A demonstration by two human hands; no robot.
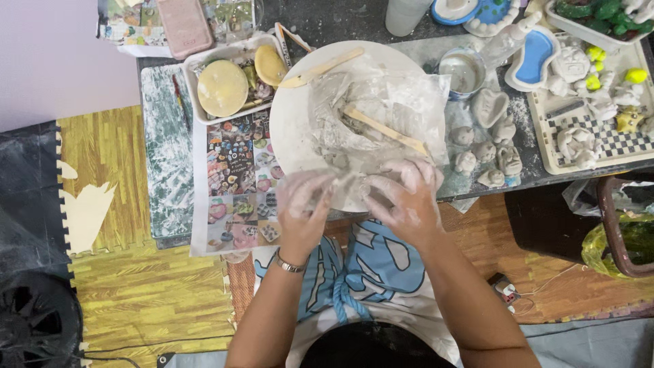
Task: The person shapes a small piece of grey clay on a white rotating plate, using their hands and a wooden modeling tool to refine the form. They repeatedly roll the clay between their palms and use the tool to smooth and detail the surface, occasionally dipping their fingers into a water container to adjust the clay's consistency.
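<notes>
Head view: both hands, left [304, 202] and right [402, 195], pinch a soft grey clay lump [349, 185], seemingly damp and easily dented, at the round board's [293, 119] near edge.

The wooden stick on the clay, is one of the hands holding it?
No, the wooden stick lies free on the clay, above both hands.

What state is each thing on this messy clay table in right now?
Left hand: clay-smeared, pressing clay with the right.
Right hand: clay-smeared, cupped at the board's edge.
Round board: covered by crumpled plastic.
Wooden stick: lying on the plastic.
Cup: upright, cloudy inside.
Small clay figures: unpainted.
</notes>
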